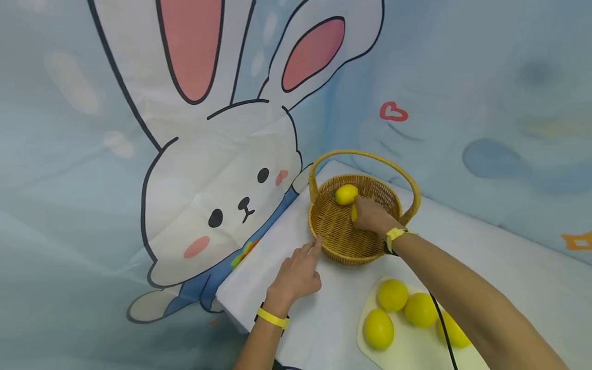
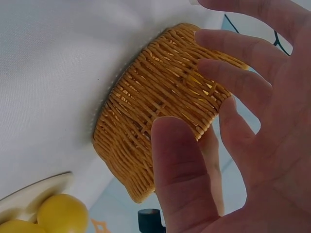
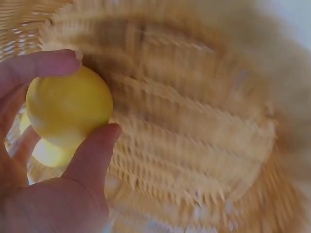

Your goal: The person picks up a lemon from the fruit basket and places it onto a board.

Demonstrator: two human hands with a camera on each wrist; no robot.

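A woven wicker basket point(image 1: 342, 241) with an arched handle stands on the white table, and one yellow lemon point(image 1: 346, 194) lies inside at the back. My right hand point(image 1: 372, 216) is down inside the basket, fingers and thumb curled round another lemon point(image 3: 68, 107) held just above the woven floor point(image 3: 194, 141). My left hand point(image 1: 298, 272) rests on the table at the basket's near-left side, fingers straight, fingertips point(image 2: 214, 68) at the outer wall point(image 2: 146, 116).
A pale cutting board point(image 1: 407, 349) at the front right carries several lemons point(image 1: 392, 294). A black cable point(image 1: 441, 324) runs across it under my right forearm. The table's left edge point(image 1: 240, 267) drops off near my left wrist; a rabbit-print backdrop stands behind.
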